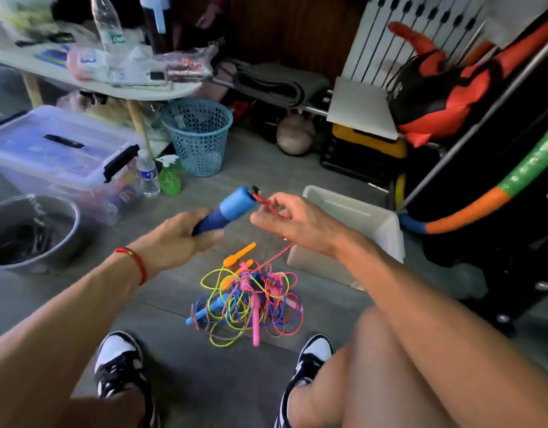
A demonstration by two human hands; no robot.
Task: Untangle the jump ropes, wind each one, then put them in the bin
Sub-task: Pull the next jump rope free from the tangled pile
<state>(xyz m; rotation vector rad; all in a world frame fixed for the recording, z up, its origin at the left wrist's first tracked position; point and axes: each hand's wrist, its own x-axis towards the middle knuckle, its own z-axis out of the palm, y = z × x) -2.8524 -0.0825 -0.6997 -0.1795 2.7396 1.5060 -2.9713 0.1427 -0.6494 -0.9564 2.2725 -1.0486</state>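
Your left hand (177,233) has its fingers curled round the dark lower part of a blue two-tone jump-rope handle (228,210), which tilts up and away from you. Your right hand (292,222) pinches the red-and-white braided cord (268,203) just where it leaves the handle's pale blue top; that cord runs down under your right wrist into the tangled pile of jump ropes (249,299) on the grey tiled floor between your shoes. The pile mixes yellow, blue, pink and red cords with orange, pink and light blue handles, all knotted together. Just beside your right hand, to its right, stands the white rectangular plastic bin (371,220); its inside shows only bare white walls from here. Farther out on the left, a round metal bowl (35,230) holds dark cables, and a clear lidded storage box (59,156) with black latches has coloured items inside that are too blurred to tell. Behind it, a blue perforated plastic wastebasket (198,134) stands under the white bench (90,83), its contents unclear.
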